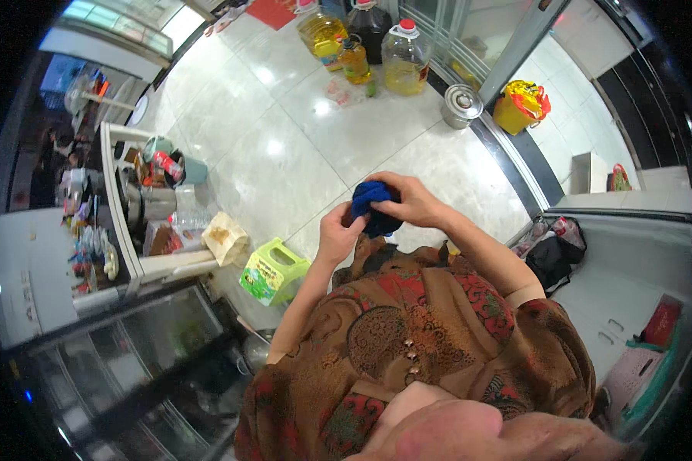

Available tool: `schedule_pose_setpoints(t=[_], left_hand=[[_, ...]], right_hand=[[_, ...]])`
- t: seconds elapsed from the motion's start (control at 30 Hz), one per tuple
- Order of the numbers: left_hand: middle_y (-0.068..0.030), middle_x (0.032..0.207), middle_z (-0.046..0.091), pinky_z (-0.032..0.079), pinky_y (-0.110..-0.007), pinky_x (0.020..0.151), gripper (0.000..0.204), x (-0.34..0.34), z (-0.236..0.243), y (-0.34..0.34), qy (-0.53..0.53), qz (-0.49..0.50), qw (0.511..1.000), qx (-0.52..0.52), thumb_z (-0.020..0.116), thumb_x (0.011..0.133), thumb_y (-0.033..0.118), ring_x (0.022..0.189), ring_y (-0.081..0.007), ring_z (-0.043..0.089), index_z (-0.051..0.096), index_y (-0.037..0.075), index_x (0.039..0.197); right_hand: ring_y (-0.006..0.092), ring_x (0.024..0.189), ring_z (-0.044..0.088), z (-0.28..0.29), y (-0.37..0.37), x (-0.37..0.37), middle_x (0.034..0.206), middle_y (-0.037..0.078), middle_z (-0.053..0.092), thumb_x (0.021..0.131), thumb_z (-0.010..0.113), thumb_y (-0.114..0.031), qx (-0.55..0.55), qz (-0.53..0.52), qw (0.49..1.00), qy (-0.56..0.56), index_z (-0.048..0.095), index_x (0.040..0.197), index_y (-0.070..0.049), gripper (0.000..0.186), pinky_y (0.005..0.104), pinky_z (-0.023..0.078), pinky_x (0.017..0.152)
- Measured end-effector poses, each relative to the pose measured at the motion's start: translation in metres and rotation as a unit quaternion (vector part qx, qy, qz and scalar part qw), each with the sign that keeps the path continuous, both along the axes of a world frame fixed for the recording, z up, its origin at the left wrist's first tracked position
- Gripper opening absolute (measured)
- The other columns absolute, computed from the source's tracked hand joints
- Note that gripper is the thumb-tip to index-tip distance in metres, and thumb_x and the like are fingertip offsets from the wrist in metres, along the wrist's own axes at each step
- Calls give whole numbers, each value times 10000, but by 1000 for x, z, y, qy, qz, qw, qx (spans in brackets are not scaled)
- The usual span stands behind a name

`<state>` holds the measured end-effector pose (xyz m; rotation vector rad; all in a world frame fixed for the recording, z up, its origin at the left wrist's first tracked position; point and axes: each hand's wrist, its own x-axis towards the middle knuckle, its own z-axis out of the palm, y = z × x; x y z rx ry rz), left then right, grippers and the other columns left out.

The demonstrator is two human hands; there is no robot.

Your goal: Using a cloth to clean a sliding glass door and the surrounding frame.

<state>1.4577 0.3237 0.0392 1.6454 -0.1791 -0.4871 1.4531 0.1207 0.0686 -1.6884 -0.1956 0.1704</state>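
Note:
Between my two hands, in front of my chest, is a crumpled dark blue cloth (371, 194), bunched into a small bundle. My left hand (338, 233) grips its lower left side, with the thumb pressed against it. From the right, my right hand (414, 201) wraps around the bundle, its fingers over the top and its thumb on the front. Folds hide what kind of cloth it is, and some of the fingertips are covered by it. A brown patterned garment (407, 330) covers my body just below.
A green plastic stool (275, 270) stands on the tiled floor (261, 161) to the left, beside a paper bag (225, 238) and a loaded shelf (142, 265). Ahead are oil jugs (405, 61), a lidded metal pot (462, 104) and a yellow bucket (515, 115). A black bag (555, 261) lies right.

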Motion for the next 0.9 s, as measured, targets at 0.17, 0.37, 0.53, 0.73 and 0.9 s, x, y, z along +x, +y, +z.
schedule_pose_setpoints(t=[0.17,0.37,0.53,0.73,0.9], left_hand=[[-35,761,650,483,-240,626,234,75,9,-27,-25,-110,993,37,659,819,120,690,-68,574,635,-30,998],[-35,839,648,487,-241,669,265,136,-19,-67,-2,-223,974,31,668,809,106,745,-85,584,624,-34,1030],[-30,842,651,491,-233,660,244,160,-26,-99,19,-265,959,94,660,816,84,734,-78,591,621,-32,1027],[-22,791,637,472,-212,619,195,186,-22,-122,46,-152,986,40,652,831,116,694,-60,569,619,-29,957],[-21,805,631,469,-219,623,173,215,-27,-99,35,-106,992,56,651,837,107,699,-55,559,612,-24,944]], right_hand=[[267,897,658,10,-25,25,979,178,658,790,673,-184,-73,-96,993,14,569,1161,-41,411,342,511,803],[313,770,673,-4,-45,34,874,192,669,791,704,-219,-184,-240,949,87,557,1155,-37,433,360,526,693],[359,805,654,-11,-75,55,870,206,661,803,680,-216,-188,-226,951,101,550,1172,-49,425,405,513,719],[343,758,645,-43,-104,107,856,204,655,818,663,-230,-163,-173,969,66,547,1183,-49,424,386,505,686],[393,784,630,-46,-99,166,860,227,647,820,656,-284,-146,-89,984,58,552,1154,-50,421,432,496,691]])
